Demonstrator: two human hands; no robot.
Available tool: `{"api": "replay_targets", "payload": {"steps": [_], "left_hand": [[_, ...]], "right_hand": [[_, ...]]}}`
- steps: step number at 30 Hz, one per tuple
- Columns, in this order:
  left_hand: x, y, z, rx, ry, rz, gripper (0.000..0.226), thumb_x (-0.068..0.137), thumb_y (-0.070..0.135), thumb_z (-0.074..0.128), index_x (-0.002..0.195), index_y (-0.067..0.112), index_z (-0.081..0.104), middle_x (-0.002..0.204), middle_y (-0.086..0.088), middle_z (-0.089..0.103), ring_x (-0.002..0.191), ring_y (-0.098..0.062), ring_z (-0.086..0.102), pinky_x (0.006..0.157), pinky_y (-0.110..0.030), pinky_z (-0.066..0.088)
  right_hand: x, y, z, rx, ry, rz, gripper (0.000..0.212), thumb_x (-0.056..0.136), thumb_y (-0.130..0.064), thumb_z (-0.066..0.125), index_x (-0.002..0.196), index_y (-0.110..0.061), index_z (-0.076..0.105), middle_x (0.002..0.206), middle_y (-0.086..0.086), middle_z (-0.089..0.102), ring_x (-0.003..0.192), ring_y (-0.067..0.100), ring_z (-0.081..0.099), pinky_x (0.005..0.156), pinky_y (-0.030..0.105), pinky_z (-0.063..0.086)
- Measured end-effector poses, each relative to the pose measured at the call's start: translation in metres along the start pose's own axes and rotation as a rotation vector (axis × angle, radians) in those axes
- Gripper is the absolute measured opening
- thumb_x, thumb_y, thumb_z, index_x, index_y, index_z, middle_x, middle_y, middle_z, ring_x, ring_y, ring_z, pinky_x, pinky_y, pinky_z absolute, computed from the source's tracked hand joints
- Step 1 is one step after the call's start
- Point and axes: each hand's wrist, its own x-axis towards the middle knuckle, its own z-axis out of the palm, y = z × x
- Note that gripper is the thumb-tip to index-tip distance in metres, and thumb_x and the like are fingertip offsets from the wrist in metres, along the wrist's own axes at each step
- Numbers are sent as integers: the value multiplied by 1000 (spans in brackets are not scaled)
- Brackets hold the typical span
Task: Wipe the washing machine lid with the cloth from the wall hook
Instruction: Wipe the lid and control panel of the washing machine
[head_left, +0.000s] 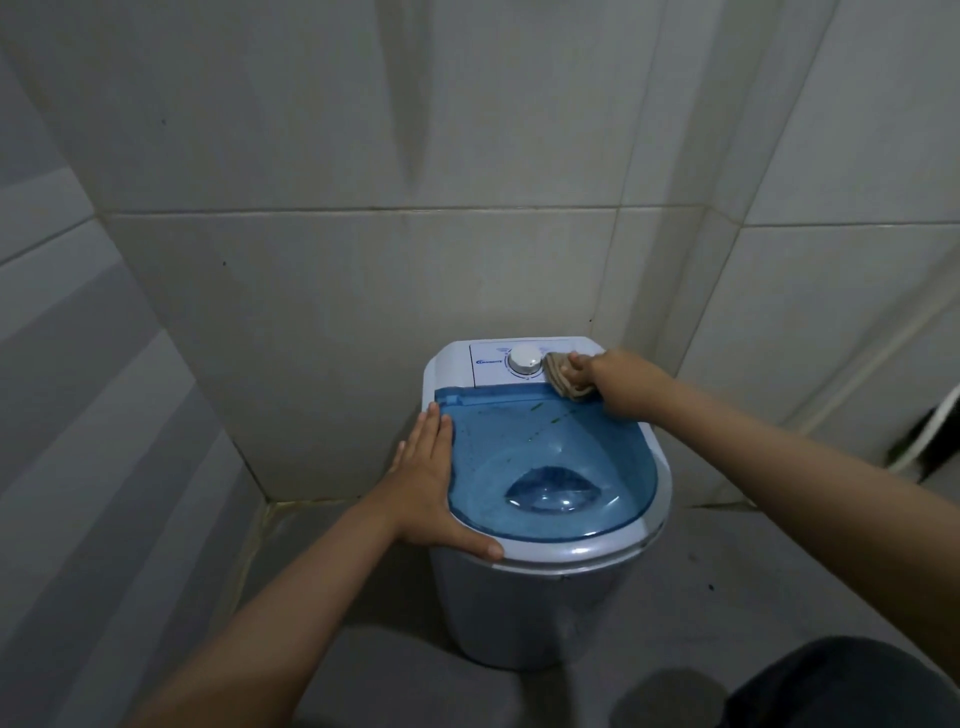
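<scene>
A small white washing machine (519, 608) stands in the corner of a tiled room. Its see-through blue lid (545, 457) is closed and carries a few green smears near the back. Behind the lid is a white control panel with a round dial (525, 359). My right hand (610, 382) is closed around a bunched beige cloth (563, 382), pressed on the panel's right end, just beside the dial and at the lid's back edge. My left hand (428, 486) lies flat with fingers together along the machine's left rim, thumb on the front rim.
Tiled walls close in behind and on both sides of the machine. A white pipe (883, 364) runs along the right wall, with a dark object (930, 447) at the right edge. Grey floor lies in front; dark clothing (841, 686) shows at bottom right.
</scene>
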Motion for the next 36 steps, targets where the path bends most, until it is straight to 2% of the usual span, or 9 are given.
{"api": "replay_targets", "payload": {"steps": [3, 7, 10, 13, 18, 25, 29, 31, 36], "left_hand": [[0, 0, -1, 8, 3, -4, 162, 29, 90, 57, 143, 12, -27, 149, -2, -39, 138, -17, -33, 113, -42, -12], [-1, 2, -2, 16, -10, -10, 159, 35, 86, 62, 142, 12, -29, 149, -2, -40, 138, -18, -34, 114, -44, -12], [-1, 2, -2, 15, -4, -13, 159, 35, 85, 64, 143, 12, -28, 150, -2, -39, 138, -18, -33, 115, -45, -11], [1, 1, -2, 12, -8, -14, 159, 36, 84, 66, 143, 13, -28, 150, -1, -39, 138, -18, -33, 115, -45, -11], [1, 0, -2, 3, -12, -21, 161, 32, 86, 63, 142, 15, -29, 149, 0, -40, 137, -17, -35, 115, -44, -12], [2, -1, 0, -1, -4, -15, 159, 35, 84, 66, 142, 15, -30, 149, 0, -41, 137, -17, -35, 114, -41, -13], [2, -1, 0, -6, -5, -12, 159, 36, 83, 66, 142, 16, -31, 149, 0, -41, 137, -18, -35, 114, -41, -13], [2, 0, 0, -6, -6, -10, 158, 36, 83, 66, 142, 16, -30, 149, 0, -41, 136, -18, -36, 114, -40, -13], [1, 0, -1, -1, 0, -9, 158, 37, 83, 67, 143, 15, -29, 149, 0, -40, 137, -17, -34, 116, -40, -11]], "right_hand": [[-9, -4, -11, 53, -35, 14, 50, 78, 2, 51, 125, -13, 56, 115, 19, 64, 101, 34, 60, 75, 35, 47], [-7, 16, -41, 391, -124, 101, 45, 70, 8, 46, 104, -9, 70, 97, 11, 72, 95, 29, 63, 79, 35, 52], [1, 27, -56, 564, 43, 197, 43, 73, 9, 47, 107, -6, 69, 106, 17, 71, 100, 31, 63, 81, 34, 51], [18, 24, -53, 630, 198, 253, 43, 80, 6, 53, 119, -8, 64, 115, 18, 68, 100, 30, 61, 73, 25, 39], [39, 3, -16, 316, 55, 234, 51, 85, 0, 49, 135, -11, 48, 130, 18, 57, 116, 35, 56, 93, 36, 47], [26, 7, -2, 154, 53, 121, 63, 81, 3, 51, 141, -12, 39, 142, 16, 46, 117, 36, 54, 96, 39, 48], [7, 0, -13, 153, -25, 68, 39, 75, 4, 52, 112, -7, 60, 112, 19, 64, 86, 31, 58, 66, 31, 40], [5, 1, -35, 302, -54, 90, 36, 71, 6, 49, 100, -5, 67, 102, 19, 70, 81, 27, 58, 66, 29, 42], [11, -38, -75, 540, 136, -80, 50, 73, 5, 51, 112, -21, 70, 96, 5, 73, 86, 23, 64, 74, 33, 51]]}}
